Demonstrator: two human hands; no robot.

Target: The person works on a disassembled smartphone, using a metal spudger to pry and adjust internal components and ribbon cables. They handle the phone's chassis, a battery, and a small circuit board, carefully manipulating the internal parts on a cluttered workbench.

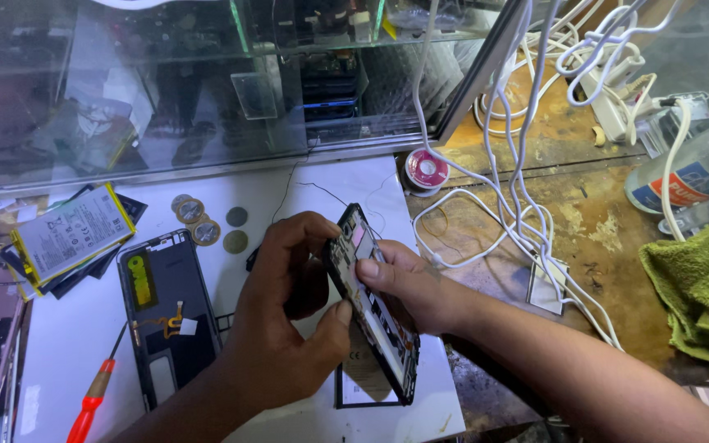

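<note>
We are holding the opened phone point(371, 308) tilted on its edge above the white counter point(67, 344), left hand point(285, 320) and right hand point(408, 287) both gripping it so its inside is facing us; left of our grip a back cover point(166, 312) is lying.

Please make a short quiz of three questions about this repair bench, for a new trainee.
1. True or false: both hands hold the opened phone.
2. What lies nearest the screwdriver? A) green cloth B) phone back cover C) solder spool
3. How many coins lie on the white mat?

Key: 1 true: left hand and right hand grip it. 2 B. 3 Four.
</note>
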